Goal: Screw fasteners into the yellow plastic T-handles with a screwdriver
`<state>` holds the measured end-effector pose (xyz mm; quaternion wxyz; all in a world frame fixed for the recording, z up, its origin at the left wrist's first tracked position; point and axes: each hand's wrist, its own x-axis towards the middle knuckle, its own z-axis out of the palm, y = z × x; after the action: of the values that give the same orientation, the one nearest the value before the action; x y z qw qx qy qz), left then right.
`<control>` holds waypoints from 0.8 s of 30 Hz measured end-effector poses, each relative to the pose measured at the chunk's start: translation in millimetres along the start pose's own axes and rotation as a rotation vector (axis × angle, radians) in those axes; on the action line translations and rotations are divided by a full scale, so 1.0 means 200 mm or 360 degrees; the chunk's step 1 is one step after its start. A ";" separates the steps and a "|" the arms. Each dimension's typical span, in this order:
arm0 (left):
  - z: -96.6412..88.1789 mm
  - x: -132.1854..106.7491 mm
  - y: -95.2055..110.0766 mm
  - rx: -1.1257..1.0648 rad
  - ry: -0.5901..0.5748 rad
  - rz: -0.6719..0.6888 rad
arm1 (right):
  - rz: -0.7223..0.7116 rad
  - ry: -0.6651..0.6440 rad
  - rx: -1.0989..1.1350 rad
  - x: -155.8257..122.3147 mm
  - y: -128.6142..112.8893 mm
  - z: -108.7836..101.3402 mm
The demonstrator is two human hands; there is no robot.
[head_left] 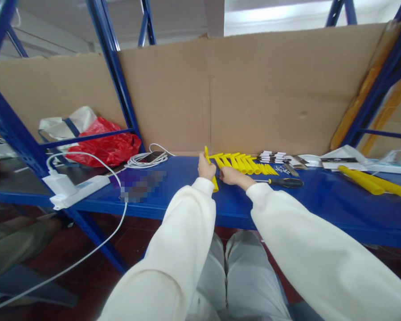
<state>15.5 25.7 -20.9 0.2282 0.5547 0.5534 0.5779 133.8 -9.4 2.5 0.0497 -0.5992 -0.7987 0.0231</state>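
Note:
My left hand [206,167] is wrapped around a yellow plastic piece [215,184], whose ends stick out above and below my fist. Just to its right, my right hand [233,175] is closed with the fingertips turned toward that piece. Whatever the right fingers hold, if anything, is hidden. Behind the right hand lies a row of yellow plastic handle-like parts [242,164], with smaller yellow pieces [266,169] at its right end. A screwdriver [285,183] with a black and yellow handle lies on the blue tabletop [234,205], right of my right hand.
White-and-black small parts [272,156] and tiny scattered pieces [283,169] lie farther right, before two long yellow tubes [374,180]. Leftward are a coiled white cable [142,160], a power strip [82,191] and a red bag [107,142]. Cardboard [254,98] walls the back.

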 end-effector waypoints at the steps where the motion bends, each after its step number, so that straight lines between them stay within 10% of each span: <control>1: 0.00 0.00 0.00 -0.0003 -0.0001 -0.0007 | -0.0001 -0.0021 0.0003 0.02 -0.01 0.00; 24: -0.03 0.03 0.02 -0.0123 0.0210 0.0063 | 0.0059 0.0052 0.0102 0.11 -0.15 0.00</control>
<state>8.9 28.4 -13.9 0.2008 0.5171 0.5335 0.6385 99.9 3.1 6.9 0.0816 -0.6124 -0.7853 0.0398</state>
